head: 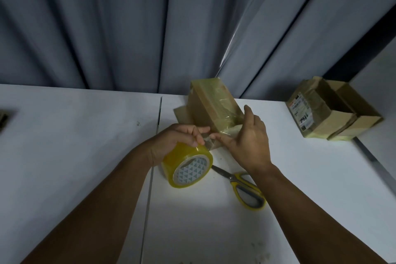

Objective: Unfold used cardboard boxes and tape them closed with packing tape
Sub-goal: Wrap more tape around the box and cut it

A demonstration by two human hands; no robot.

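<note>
Left hand (175, 141) is wrapped over the top of the packing tape roll (188, 167), fingers curled round it, holding it up just off the surface (75, 135) at the near end of the cardboard box (205, 111). Right hand (250, 141) has its fingers mostly straight and thumb sticking up. The index finger reaches left onto the short clear stretch of tape between roll and box, almost touching the left fingertips. It looks more like pressing or smoothing than gripping.

The box sits mid-surface near the far edge, in front of the grey curtain (128, 28). It already has shiny tape running along its top. A loose flap or scrap pokes out at its left side, can't tell which.

So I'd say this is the taping step, right at the end of a strip. The tape is laid along the box and now wants rubbing down over the near edge and cutting. The yellow-handled scissors (246, 188) are lying just near of the right hand, so that hand would have to let go of the tape and grab them while the left keeps the strip taut. If it goes slack, it'll probably fold back on itself.

A second box (334, 111) sits far right, open-topped with a shipping label on it. That one isn't closed yet.
</note>
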